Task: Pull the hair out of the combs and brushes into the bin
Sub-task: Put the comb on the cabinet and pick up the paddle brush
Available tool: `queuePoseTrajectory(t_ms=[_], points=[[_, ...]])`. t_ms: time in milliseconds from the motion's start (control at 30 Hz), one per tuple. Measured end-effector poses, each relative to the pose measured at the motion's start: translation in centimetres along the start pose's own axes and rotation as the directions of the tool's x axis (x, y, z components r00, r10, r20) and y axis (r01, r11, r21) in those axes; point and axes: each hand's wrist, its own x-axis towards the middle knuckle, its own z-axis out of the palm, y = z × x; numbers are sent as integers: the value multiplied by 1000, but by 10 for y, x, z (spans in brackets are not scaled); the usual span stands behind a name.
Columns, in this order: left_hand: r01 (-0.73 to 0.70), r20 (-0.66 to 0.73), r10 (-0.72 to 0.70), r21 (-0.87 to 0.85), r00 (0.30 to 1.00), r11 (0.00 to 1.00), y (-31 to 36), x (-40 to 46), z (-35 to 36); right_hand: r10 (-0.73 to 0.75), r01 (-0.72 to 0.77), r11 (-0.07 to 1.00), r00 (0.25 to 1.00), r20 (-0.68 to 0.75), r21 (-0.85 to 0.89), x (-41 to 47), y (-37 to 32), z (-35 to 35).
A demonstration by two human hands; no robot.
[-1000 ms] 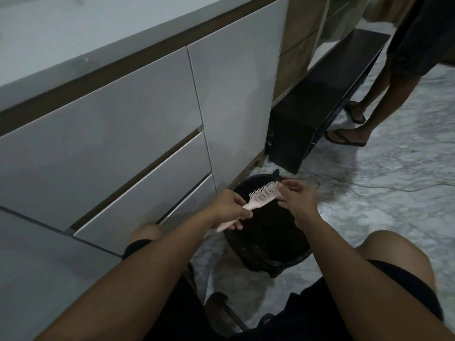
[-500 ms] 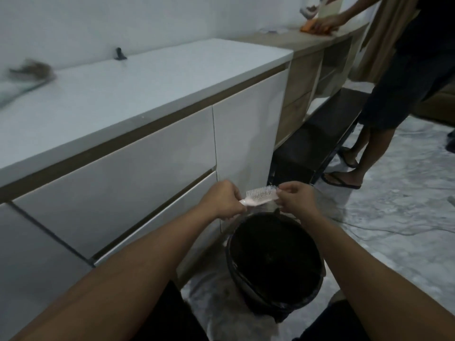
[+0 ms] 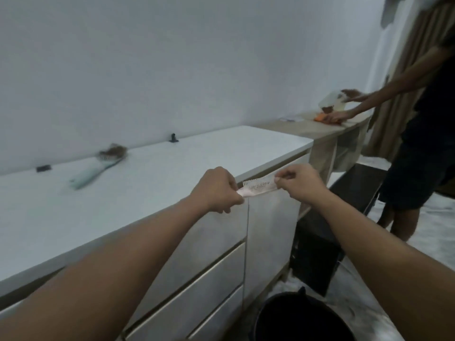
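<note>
Head view: my left hand (image 3: 219, 190) grips the pale pink plastic comb (image 3: 258, 188) by its handle; right hand (image 3: 298, 183) fingers pinch its tip. Light, stiff; thin teeth probably bend.

wall (image 3: 172, 57): plain white | cabinet (image 3: 209, 274): white drawers, white top | floor (image 3: 438, 242): marbled | curtain (image 3: 398, 82): tan

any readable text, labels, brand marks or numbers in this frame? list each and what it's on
None readable.
Pink comb, held in both hands: no marking shows.
Black bin: plain, no label in view.
Blurred brush on the white counter: too smeared to tell.
Papers on the far wooden top: too small and blurred to read.
</note>
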Motion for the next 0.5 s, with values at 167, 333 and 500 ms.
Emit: queuePoseTrajectory(t_ms=[167,333,500], points=[[28,-159,-27,4,987,1000,-16,-2,-55,-113,113,994,993,24,2,21,-67,19],[85,-297,-81,-1,951,996,-52,-5,-89,-242,244,970,967,85,-8,36,-117,57],[155,-382,-158,-39,910,987,-95,-6,-107,-288,287,957,944,161,29,49,-147,108]])
